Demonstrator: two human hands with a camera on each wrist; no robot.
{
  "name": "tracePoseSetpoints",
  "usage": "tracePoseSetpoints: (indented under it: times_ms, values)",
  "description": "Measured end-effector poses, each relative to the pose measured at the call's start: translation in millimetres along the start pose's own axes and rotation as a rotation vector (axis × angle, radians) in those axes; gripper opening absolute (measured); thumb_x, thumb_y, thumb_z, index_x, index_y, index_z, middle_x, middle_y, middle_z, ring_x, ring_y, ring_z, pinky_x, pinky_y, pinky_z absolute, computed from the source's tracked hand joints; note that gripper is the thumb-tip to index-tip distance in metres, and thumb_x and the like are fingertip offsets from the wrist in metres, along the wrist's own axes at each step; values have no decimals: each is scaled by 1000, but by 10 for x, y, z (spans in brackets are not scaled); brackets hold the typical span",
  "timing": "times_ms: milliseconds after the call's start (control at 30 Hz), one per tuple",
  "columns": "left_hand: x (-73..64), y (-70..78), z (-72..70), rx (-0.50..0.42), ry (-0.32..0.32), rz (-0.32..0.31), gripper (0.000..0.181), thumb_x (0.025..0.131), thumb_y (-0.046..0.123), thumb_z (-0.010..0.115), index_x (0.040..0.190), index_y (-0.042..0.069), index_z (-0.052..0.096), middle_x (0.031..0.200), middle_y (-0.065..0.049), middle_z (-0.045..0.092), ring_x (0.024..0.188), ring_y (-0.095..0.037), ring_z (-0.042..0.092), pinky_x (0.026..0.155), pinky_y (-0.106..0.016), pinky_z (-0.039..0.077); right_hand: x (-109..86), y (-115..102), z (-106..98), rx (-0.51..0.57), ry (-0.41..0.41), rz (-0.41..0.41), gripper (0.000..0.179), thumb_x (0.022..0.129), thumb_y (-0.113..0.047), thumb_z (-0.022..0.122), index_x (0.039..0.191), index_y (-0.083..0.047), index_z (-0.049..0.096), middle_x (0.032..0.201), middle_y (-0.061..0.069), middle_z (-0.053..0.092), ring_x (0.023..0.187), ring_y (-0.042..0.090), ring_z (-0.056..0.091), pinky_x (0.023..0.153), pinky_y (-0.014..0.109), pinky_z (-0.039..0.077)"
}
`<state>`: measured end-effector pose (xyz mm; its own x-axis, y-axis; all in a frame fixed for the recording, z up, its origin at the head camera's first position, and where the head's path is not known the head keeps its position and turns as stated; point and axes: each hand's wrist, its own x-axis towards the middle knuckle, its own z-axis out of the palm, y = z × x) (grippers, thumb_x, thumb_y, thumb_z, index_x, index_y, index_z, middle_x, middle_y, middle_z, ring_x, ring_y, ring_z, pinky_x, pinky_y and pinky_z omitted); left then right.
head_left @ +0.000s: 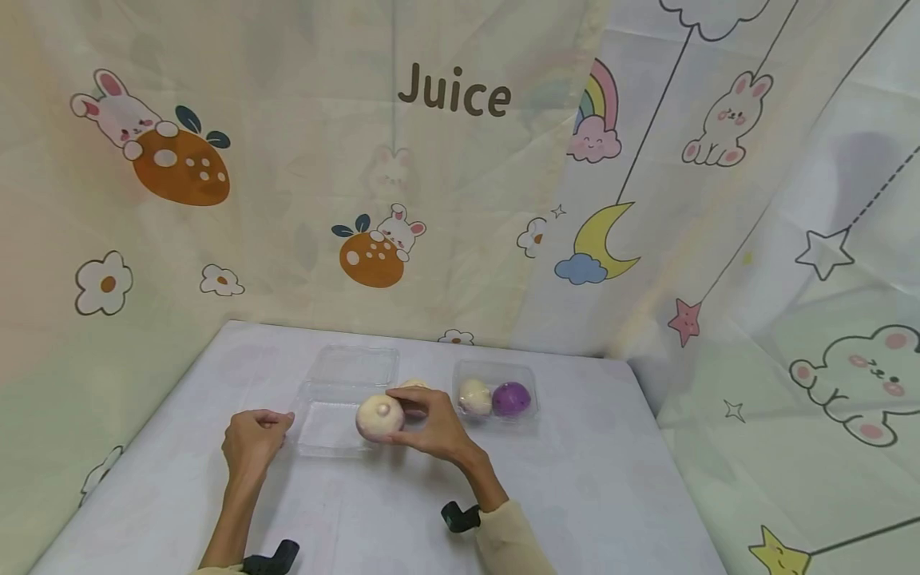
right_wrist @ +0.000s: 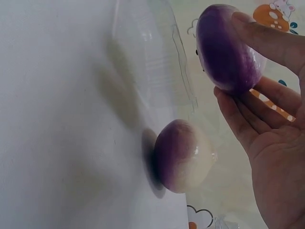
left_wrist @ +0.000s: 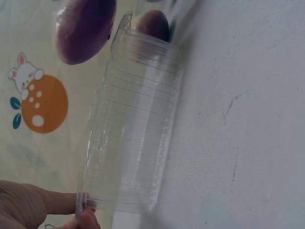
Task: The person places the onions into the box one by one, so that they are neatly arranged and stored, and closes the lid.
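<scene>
My right hand [head_left: 434,427] grips a round purple-and-cream turnip-like thing [head_left: 379,418] between thumb and fingers, above the right part of an open clear plastic clamshell box [head_left: 334,453]. Its pale side with a small knob faces up; the right wrist view shows the deep purple underside. With thumb and fingertips, my left hand [head_left: 255,439] pinches the box's left edge, seen also in the left wrist view. A second purple-and-cream turnip-like thing [right_wrist: 183,155] sits on the table beside the box, partly hidden behind my right hand in the head view.
Right of my right hand stands another clear plastic box [head_left: 496,371] holding a cream round piece [head_left: 475,397] and a purple one [head_left: 512,398]. A white-covered table [head_left: 589,479] lies under everything. Printed cloth [head_left: 287,160] hangs along its back and sides.
</scene>
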<state>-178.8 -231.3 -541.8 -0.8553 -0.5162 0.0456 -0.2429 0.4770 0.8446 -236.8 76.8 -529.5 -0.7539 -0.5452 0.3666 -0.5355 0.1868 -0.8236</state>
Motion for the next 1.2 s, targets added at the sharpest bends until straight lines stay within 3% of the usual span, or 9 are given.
tracePoseSetpoints:
  times_ms: [333,567,833,1200]
  values:
    - [-1,-4,20,20,19,-16,27,98,16,78,96,-11,78,69,-13,74,57,-20,64,56,-32,42,45,15,14,-16,-10,-6,64,82,-11,96,141,-5,71,134,12,75,125,21,72,107,34,63]
    - [-9,1,20,22,25,-21,27,98,16,78,96,-11,78,68,-13,73,56,-20,64,56,-32,42,89,7,87,-6,-5,-28,63,82,-9,96,139,-2,72,136,15,76,126,26,72,106,45,64]
    - [-11,4,7,13,17,-9,27,98,15,78,97,-12,78,67,-13,73,56,-19,63,56,-33,42,129,19,155,-10,-8,8,64,80,-10,98,139,-4,73,139,13,76,128,26,72,107,43,64]
    - [-8,14,-8,24,16,-5,27,97,16,78,96,-11,79,68,-13,74,55,-19,64,57,-32,42,152,48,214,-4,-28,42,64,80,-12,98,139,-6,73,139,11,76,126,24,73,106,53,63]
